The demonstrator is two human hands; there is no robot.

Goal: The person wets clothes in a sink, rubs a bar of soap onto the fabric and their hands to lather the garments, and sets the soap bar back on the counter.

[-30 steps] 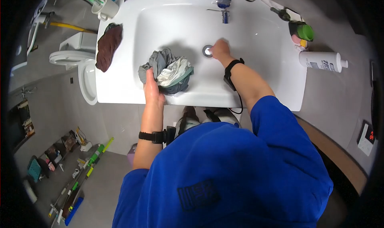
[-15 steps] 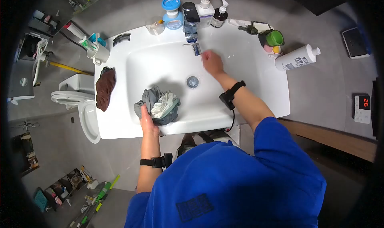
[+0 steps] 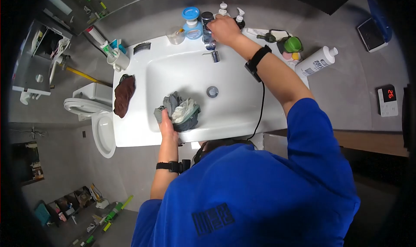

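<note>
A crumpled bundle of grey and white cloth (image 3: 185, 112) rests at the front left of the white sink (image 3: 160, 73). My left hand (image 3: 167, 128) grips it from the near left side, thumb showing on the grey part and the other fingers hidden beneath. At the back of the basin, my right hand (image 3: 225, 30) has its fingers curled against the right side of the dark-topped chrome faucet (image 3: 209, 41). A metal drain plug (image 3: 212, 92) sits in the basin floor, right of the cloth.
Behind the basin stand a blue dispenser (image 3: 192, 26) and pump bottles (image 3: 240, 18). A white bottle (image 3: 318, 61) and a green cup (image 3: 293, 44) are at the right. A brown cloth (image 3: 125, 96), comb (image 3: 142, 47) and mug (image 3: 118, 61) lie along the left rim.
My right hand has moved up and back, from beside the faucet's spout to its upper body. My left hand keeps hold of the cloth. The camera view has shifted slightly.
</note>
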